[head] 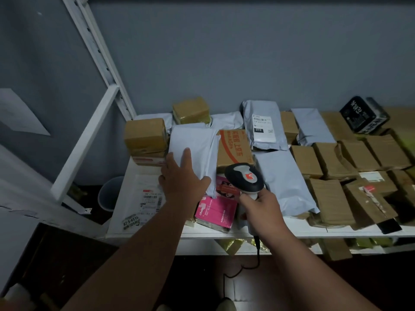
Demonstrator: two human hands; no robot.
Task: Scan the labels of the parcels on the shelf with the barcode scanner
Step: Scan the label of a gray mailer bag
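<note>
At frame centre, the left hand lies flat-fingered on a pale grey plastic mailer, long axis running up-frame; just right, the right hand grips the black-and-grey barcode scanner.

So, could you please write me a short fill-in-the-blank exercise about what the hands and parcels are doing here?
1. The right hand grips the barcode ____.
2. The left hand rests on a grey ____ mailer bag.
3. The box at the shelf's front edge, between the two forearms, is coloured ____.
4. The black box sits at the shelf's far ____ end.

Missing words: scanner; plastic; pink; right
</note>
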